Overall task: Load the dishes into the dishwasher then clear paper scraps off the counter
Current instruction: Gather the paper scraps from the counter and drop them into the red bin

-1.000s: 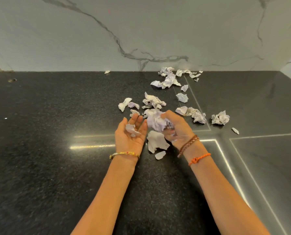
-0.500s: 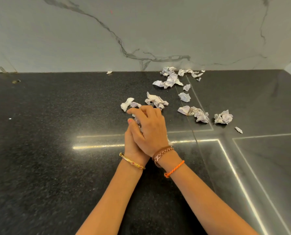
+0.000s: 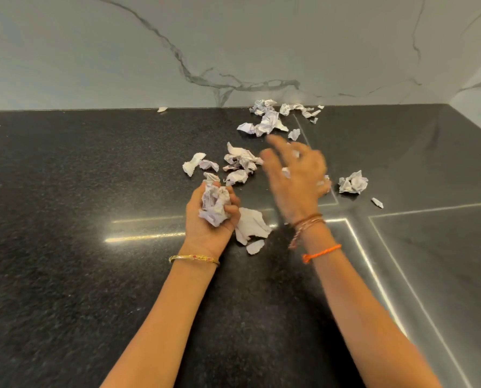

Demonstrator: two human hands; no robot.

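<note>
Clutching a wad of crumpled paper (image 3: 214,206), a person's left hand (image 3: 210,217) serves as the collecting hand over the black counter (image 3: 65,247).

Its fingers curl round the wad, apparently so the other hand can gather. A flat torn scrap (image 3: 252,224) lies just right of it. Farther right, the right hand (image 3: 295,177), blurred, fingers spread and apparently empty, reaches over loose scraps (image 3: 240,163); half a second ago it was pressed over the left. More scraps (image 3: 267,121) remain by the far wall.

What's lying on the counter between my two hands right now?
In the head view, a flat torn scrap and a smaller scrap lie between the left hand and the right hand.
</note>
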